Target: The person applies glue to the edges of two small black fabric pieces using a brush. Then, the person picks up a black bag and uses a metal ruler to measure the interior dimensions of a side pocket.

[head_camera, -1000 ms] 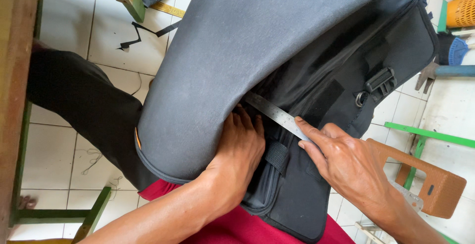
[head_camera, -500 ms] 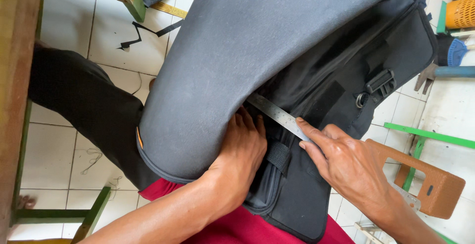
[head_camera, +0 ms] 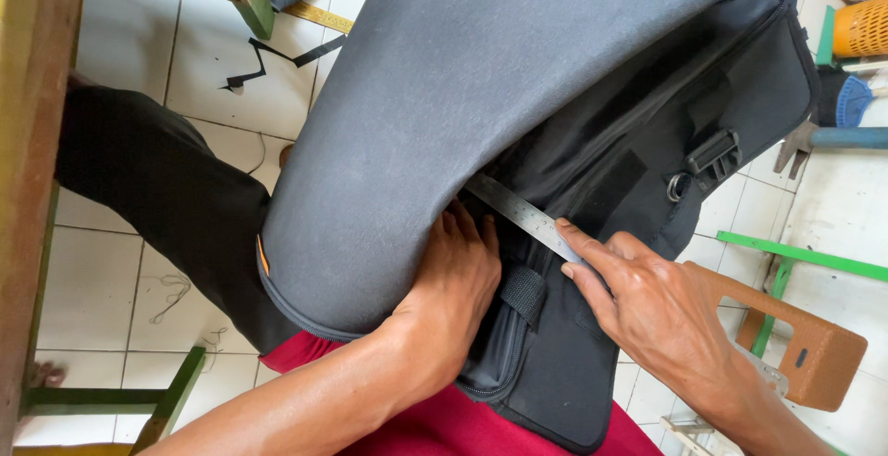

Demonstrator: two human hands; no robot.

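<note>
— So, has anything shifted since a moment ago?

— Hardly. My left hand [head_camera: 458, 276] has stayed tucked under the flap [head_camera: 481, 95], and my right hand [head_camera: 661, 313] has kept its place on the ruler [head_camera: 523, 215]. The ruler lies at nearly the same slant as before, with perhaps a little more of its far end under the flap. The bag [head_camera: 647, 141] has not moved on my lap.

— How are your hands set?

— They are apart, with the ruler's near end and a black strap loop [head_camera: 525, 291] between them. My left forearm comes up from the near left; the hand lies palm down on the bag's body, its fingers pushed under the flap's edge, so I cannot tell whether they grip anything. My right arm comes in from the near right. That hand is spread flat, its forefinger stretched along the ruler and pressing it against the bag; it is not closed round anything.

— And where is the ruler?

— Slanting across the middle of the bag, its far-left end hidden under the flap, its near-right end beneath my right fingers. A buckle [head_camera: 710, 154] sits further right on the bag. Beyond my right hand stands a brown stool [head_camera: 819, 354] on the tiled floor [head_camera: 148, 58].
</note>
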